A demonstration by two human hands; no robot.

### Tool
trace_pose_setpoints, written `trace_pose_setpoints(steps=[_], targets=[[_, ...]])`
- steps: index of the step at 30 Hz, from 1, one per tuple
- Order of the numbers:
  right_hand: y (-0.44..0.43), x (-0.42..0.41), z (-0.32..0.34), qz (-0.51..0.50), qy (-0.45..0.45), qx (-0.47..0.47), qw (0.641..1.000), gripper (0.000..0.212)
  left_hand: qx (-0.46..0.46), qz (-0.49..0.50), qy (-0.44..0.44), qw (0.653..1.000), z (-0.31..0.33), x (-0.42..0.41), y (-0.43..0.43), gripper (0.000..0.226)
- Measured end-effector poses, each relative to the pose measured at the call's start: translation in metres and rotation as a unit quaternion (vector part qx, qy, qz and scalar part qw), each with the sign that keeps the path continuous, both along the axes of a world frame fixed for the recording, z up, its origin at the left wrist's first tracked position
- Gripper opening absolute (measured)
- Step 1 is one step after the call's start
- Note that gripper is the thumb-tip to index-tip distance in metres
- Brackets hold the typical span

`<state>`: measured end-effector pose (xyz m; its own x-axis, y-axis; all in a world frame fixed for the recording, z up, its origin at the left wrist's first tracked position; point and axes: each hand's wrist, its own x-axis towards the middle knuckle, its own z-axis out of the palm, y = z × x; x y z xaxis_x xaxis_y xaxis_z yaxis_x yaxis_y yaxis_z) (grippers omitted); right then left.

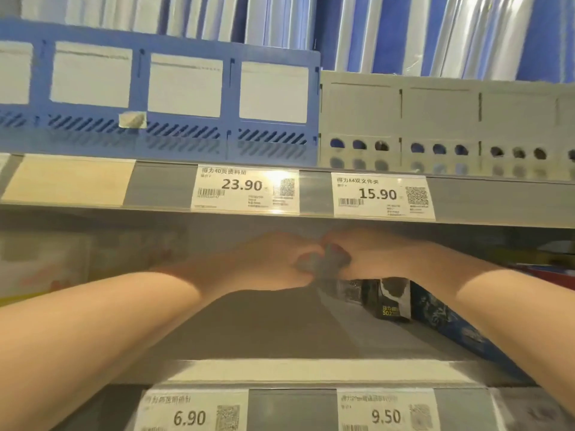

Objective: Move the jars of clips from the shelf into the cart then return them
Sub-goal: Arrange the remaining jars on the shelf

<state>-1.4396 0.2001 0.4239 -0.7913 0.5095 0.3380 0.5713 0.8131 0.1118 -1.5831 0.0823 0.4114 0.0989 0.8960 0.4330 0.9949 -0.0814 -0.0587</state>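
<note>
Two bare arms reach deep into a store shelf. The left hand point(267, 262) and the right hand point(376, 256) meet in the middle, far back under the top board. Between them is a small gray jar point(323, 265). It is very blurry, so what is inside cannot be seen. The fingers of both hands look curled round the jar, one hand on each side, and the hands almost touch above it. The blur hides each single finger. The jar is over the gray shelf floor point(249, 328), but it is not clear if it stands on the floor or is lifted.

Just to the right of the jar, under the right wrist, is a black box point(393, 301). Next to that lies a long blue box point(451, 321).

On the shelf above stand a blue file rack point(140, 35) and a gray file rack point(435, 119), side by side. White price tags read 23.90 point(245, 189) and 15.90 point(381, 194) up top, and 6.90 point(193, 412) and 9.50 point(385, 412) down low.
</note>
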Motion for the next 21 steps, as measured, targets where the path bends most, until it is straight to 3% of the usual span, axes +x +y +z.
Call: trace_pose_setpoints(steps=[6,11,13,18,21], targets=[[0.02,-0.009,-0.001,-0.015,-0.048,-0.061,0.997,0.073,-0.052,-0.008,-0.025,0.998,-0.01,-0.016,0.023,0.062],[0.03,-0.011,-0.005,-0.106,-0.12,-0.072,0.984,0.094,-0.052,-0.035,-0.101,0.993,-0.017,-0.014,0.036,0.064],[0.032,-0.01,-0.007,-0.125,-0.134,-0.072,0.98,0.092,-0.041,-0.044,-0.102,0.993,-0.024,-0.014,0.04,0.065],[0.032,-0.014,-0.011,-0.139,-0.15,-0.048,0.978,0.053,-0.039,-0.039,-0.072,0.996,-0.029,-0.021,0.045,0.069],[0.026,-0.014,-0.01,-0.136,-0.145,-0.009,0.98,0.042,-0.047,-0.039,-0.072,0.996,-0.031,-0.022,0.043,0.07]])
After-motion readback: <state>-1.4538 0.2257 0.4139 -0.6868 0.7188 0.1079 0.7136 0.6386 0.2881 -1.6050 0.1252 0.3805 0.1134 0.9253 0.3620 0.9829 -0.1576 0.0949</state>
